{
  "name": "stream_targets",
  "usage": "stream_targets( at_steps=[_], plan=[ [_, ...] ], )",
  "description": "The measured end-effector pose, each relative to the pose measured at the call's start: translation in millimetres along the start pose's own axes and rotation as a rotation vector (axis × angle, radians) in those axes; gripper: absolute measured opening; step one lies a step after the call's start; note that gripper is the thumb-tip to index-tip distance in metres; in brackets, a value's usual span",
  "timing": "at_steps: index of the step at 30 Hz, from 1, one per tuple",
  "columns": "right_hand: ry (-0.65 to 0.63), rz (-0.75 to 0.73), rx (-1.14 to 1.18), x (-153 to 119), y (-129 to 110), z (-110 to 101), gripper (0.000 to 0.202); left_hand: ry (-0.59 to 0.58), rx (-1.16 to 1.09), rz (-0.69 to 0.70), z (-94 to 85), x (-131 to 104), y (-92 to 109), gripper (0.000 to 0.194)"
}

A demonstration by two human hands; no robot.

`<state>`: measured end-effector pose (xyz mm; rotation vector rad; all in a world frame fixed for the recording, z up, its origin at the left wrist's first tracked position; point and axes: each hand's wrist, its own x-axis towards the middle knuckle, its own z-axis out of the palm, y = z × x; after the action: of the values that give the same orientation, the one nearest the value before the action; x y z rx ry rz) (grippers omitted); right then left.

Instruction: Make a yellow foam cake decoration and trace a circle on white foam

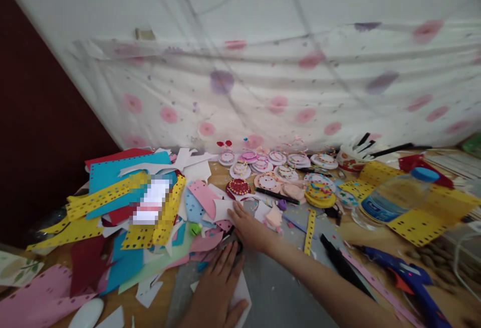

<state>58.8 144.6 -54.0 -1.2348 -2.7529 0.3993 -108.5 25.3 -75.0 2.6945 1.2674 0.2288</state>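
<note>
My left hand (221, 283) lies palm down with its fingers stretched forward, over a piece of white paper (240, 295) on the grey mat (278, 288). Just beyond it, my right hand (246, 227) reaches across from the right, fingers extended. Its fingertips meet the edge of a white paper piece (221, 209); a firm grip on it does not show. Between the hands is a dark object (229, 240), mostly hidden, whose kind I cannot make out. Pink felt scraps (206, 242) and a green bell-like ball (194, 229) sit to the left of the fingers.
Coloured felt sheets (112, 182) pile up at left. Several small decorated discs (268, 181) stand along the back, with a black pen (277, 196) before them. At right are a bottle with a blue cap (394, 200), a blue glue gun (406, 278) and a cup of pens (351, 160).
</note>
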Motion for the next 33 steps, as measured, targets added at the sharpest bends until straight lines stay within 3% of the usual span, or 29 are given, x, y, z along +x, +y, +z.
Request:
stream_targets(
  at_steps=[5,9,12,14,18,22,25,28,30,33],
  plan=[
    [0.028,0.009,0.024,2.5,5.0,-8.7,0.063,-0.008,-0.028,-0.024,-6.9,-1.9,6.6,0.07],
    [0.144,0.106,0.061,-14.0,14.9,-32.1,0.044,0.028,-0.057,-0.047,-7.0,1.6,8.1,0.069],
    [0.234,0.199,0.092,-49.8,32.0,-52.8,0.024,0.052,-0.063,-0.069,-5.7,6.8,4.7,0.067],
    [0.257,0.247,0.117,-83.8,45.3,-63.2,0.023,0.05,-0.06,-0.086,-7.7,9.9,0.0,0.064],
    [0.157,0.382,0.314,-147.9,56.5,-69.6,0.031,0.044,-0.042,-0.071,-17.2,12.6,-15.7,0.054],
    [-0.107,0.458,0.436,-165.0,22.4,-59.3,0.035,0.118,0.003,0.048,-24.6,14.4,-30.5,0.039],
    [-0.19,0.371,0.312,-144.9,-24.1,-45.7,0.028,0.258,-0.045,0.059,-25.1,15.7,-34.7,0.03],
    [-0.201,0.356,0.087,-119.2,-61.8,-32.5,0.022,0.483,-0.168,-0.05,-23.9,12.2,-37.1,0.021],
    [-0.251,0.361,0.014,-110.5,-70.5,-27.6,0.024,0.585,-0.214,-0.148,-25.0,6.7,-39.6,0.018],
    [-0.304,0.409,-0.016,-119.1,-52.0,-31.0,0.025,0.645,-0.296,-0.248,-33.6,-3.2,-41.4,0.017]
  ],
)
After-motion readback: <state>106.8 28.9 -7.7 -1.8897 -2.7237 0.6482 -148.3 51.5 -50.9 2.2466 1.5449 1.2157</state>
